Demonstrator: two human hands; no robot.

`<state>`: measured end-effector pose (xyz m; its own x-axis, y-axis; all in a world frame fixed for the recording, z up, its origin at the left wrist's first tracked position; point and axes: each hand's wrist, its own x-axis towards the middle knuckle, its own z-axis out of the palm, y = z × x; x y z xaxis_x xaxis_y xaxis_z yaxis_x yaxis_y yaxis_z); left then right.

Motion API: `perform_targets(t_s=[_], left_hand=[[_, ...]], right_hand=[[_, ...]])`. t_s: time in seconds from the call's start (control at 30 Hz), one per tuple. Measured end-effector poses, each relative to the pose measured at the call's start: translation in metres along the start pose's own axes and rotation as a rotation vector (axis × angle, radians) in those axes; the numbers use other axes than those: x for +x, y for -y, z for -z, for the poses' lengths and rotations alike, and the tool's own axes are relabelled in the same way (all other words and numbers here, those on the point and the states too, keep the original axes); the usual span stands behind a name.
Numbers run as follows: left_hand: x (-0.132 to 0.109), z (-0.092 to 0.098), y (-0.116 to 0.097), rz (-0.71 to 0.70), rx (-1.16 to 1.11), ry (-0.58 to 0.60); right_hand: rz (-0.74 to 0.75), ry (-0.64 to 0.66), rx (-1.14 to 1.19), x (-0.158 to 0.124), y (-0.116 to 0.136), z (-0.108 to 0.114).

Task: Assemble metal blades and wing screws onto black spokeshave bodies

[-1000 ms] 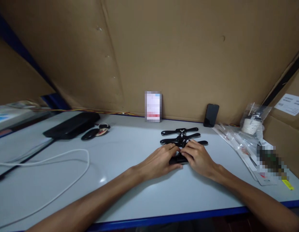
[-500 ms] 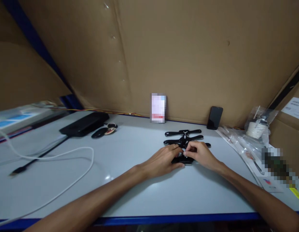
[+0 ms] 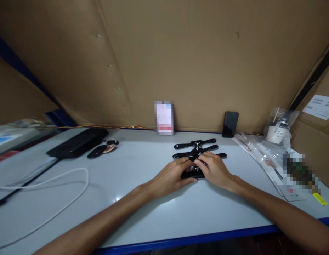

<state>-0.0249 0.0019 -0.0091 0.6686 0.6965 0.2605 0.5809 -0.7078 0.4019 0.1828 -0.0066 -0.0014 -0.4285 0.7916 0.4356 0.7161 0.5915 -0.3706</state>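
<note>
Several black spokeshaves lie in a row from far to near. The farthest spokeshave (image 3: 195, 143) and the one before it (image 3: 184, 155) show their winged handles and bright central parts. My left hand (image 3: 177, 173) is closed round the left side of the nearest spokeshave (image 3: 194, 173), thumb along its near edge and fingers over its top. Over the middle of that tool, my right hand (image 3: 213, 168) has thumb and fingertips pinched together, touching its centre. Whatever small part sits between those fingertips is hidden. Both hands cover much of the nearest tools.
A phone with a lit screen (image 3: 164, 118) and a dark phone (image 3: 230, 124) lean against the cardboard wall. On the left are a black box (image 3: 78, 143), keys with a fob (image 3: 96, 151) and a white cable (image 3: 86, 180). Plastic packaging (image 3: 260, 156) and a bagged cup (image 3: 276, 134) stand right.
The view has shifted, so the scene sits slightly further left. My right hand's fingers have turned and lowered over the nearest spokeshave's centre. My left hand keeps its hold.
</note>
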Motion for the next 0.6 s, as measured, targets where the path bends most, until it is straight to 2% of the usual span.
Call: perform_targets(t_s=[0.13, 0.37, 0.6], left_hand=[[0.0007, 0.0012, -0.0007, 0.022, -0.003, 0.036], [0.0031, 0.0033, -0.0019, 0.019, -0.037, 0.027], [0.0036, 0.0038, -0.0032, 0.011, -0.031, 0.017]], right_hand=[[0.036, -0.012, 0.156, -0.0031, -0.0045, 0.0037], [0.172, -0.021, 0.135, -0.0065, -0.0082, 0.0032], [0.165, -0.004, 0.104, -0.0056, -0.0059, 0.0055]])
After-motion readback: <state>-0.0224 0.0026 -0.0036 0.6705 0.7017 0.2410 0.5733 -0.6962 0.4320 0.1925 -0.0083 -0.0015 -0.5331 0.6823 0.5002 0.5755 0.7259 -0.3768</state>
